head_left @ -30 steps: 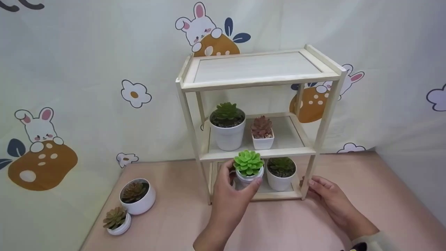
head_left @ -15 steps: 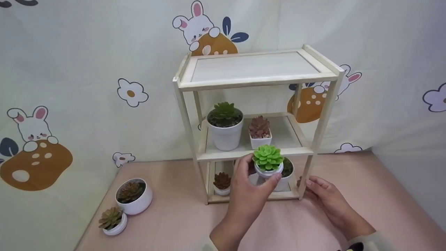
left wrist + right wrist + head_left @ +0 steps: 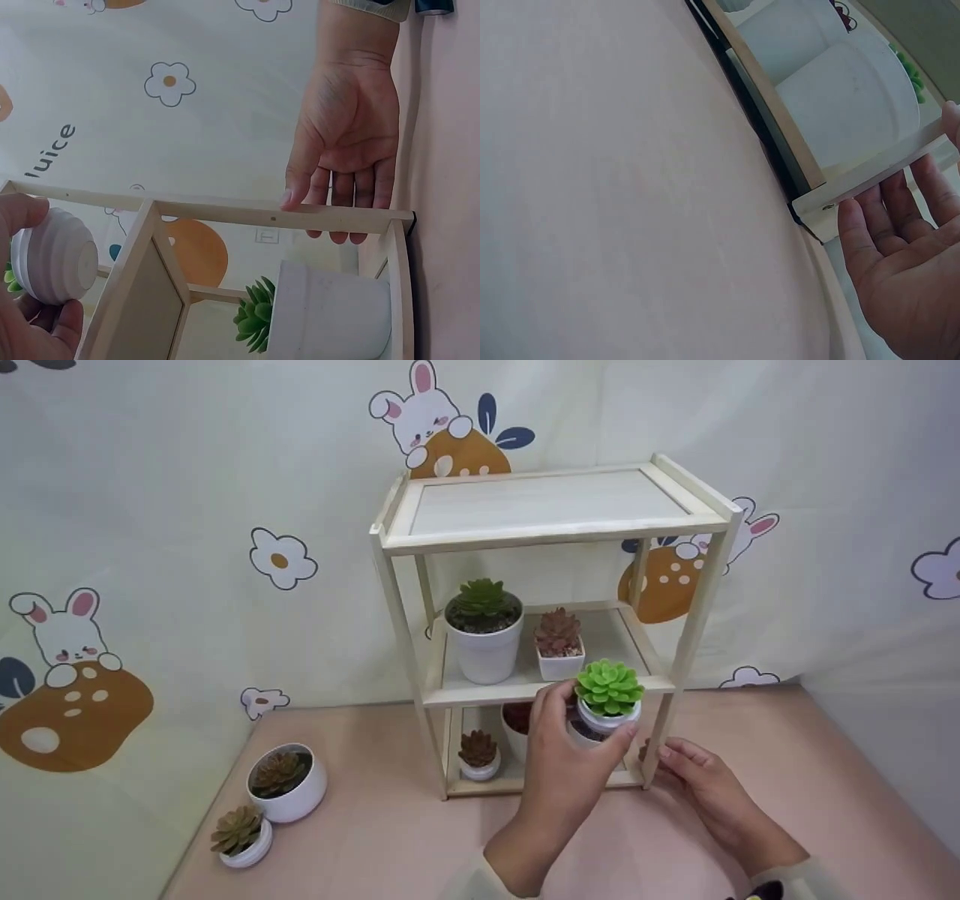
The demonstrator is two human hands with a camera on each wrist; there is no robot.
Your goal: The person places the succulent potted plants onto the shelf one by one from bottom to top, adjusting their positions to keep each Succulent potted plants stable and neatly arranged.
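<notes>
My left hand (image 3: 566,765) holds a bright green succulent (image 3: 609,688) in a small white pot, thumb and fingers around the pot. It is in front of the shelf's right half, level with the middle board's front edge. The left wrist view shows the ribbed side of this white pot (image 3: 64,255). My right hand (image 3: 709,784) grips the right front leg (image 3: 661,735) of the wooden shelf (image 3: 555,540) low down, thumb on one side and fingers behind. On the lower board, a white pot (image 3: 330,311) with a green succulent is mostly hidden behind my left hand in the head view.
The middle board bears a large potted green succulent (image 3: 484,641) and a reddish one (image 3: 559,641) in a square pot. Below are a small brown succulent (image 3: 478,751) and a half-hidden dark red one (image 3: 514,720). Two potted succulents, one larger (image 3: 289,784) and one smaller (image 3: 244,836), stand left.
My left hand has carried the bright green succulent to the right and slightly up, uncovering the brown and dark red plants on the lower board. My right hand stays on the leg.
</notes>
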